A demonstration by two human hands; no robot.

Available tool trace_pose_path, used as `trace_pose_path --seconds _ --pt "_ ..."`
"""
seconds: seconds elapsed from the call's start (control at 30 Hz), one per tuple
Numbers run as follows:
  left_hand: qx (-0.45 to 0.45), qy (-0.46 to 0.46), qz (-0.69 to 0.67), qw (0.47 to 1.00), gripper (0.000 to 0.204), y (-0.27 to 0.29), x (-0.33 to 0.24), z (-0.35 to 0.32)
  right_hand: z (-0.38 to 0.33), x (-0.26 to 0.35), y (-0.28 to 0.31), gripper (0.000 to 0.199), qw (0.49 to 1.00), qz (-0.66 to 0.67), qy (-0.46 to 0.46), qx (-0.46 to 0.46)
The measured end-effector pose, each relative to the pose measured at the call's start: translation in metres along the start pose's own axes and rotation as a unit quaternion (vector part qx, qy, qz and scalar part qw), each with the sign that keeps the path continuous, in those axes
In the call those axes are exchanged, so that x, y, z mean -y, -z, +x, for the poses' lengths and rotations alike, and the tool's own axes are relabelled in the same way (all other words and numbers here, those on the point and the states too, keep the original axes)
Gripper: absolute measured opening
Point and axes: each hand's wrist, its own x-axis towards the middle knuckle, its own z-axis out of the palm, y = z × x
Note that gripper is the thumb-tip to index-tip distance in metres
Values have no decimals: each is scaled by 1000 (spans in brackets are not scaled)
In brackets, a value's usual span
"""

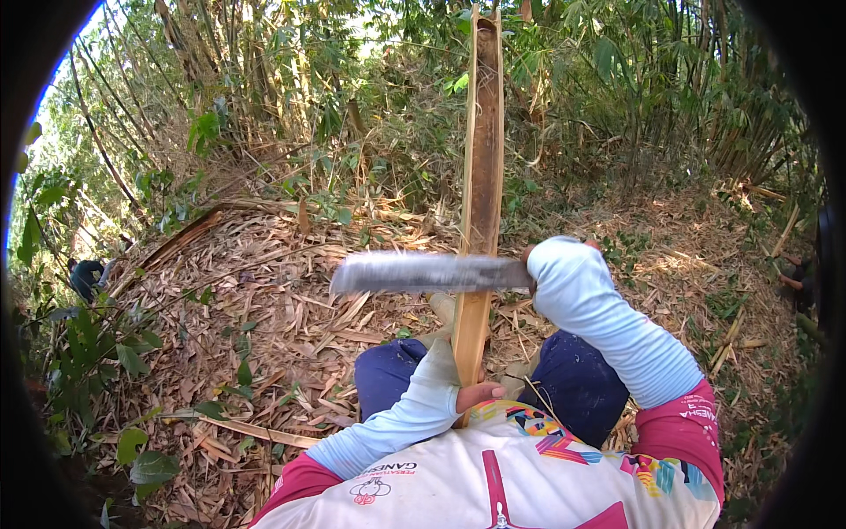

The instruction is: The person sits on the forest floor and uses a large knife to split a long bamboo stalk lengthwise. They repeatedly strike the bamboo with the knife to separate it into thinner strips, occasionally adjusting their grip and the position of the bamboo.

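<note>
- Bamboo thicket (264, 79) is standing all around, and the ground (264, 309) is lying buried under dry leaves, husks and split strips.
- A person is sitting with dark blue trousers (577, 379) showing at the knees, wearing a white and pink shirt with pale sleeves.
- The split bamboo pole (483, 176) is standing nearly upright between the knees, its hollow inner face turned toward the person and its top reaching up past the foliage.
- The left hand (476, 394) is grasping the pole's lower end, fingers curled around it close to the chest.
- The right hand (542, 264) is mostly hidden behind the sleeve cuff; its grip appears clenched around the handle of a machete (432, 272), though the fingers themselves are not showing.
- The blade is lying crosswise in front of the pole at about mid-height and is blurring with motion, so I cannot tell whether it is touching the wood.
- Judging by the pole, the halving is already done, since the open channel is running its full visible length.
- What seems left is the trimming or further splitting of this half; no fresh cut is showing at the blade's level.
- Another person in dark clothing (86, 275) is crouching far off at the left edge.
</note>
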Motion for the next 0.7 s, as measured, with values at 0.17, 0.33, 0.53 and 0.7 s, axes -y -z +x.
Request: trace_pose_path --seconds 0.17,0.33,0.53,0.7 --pt "12 -44 38 998 81 0 -10 10 -12 -4 -24 8 999 -12 41 -14" --pt "19 22 55 998 91 2 -10 13 -6 3 -7 9 997 -49 29 53" --pt "-32 -61 -6 998 85 -7 -5 13 -11 -51 -79 44 990 118 78 6" --pt "-12 -20 73 997 81 -2 3 10 -9 -4 -28 22 1000 0 -9 29"
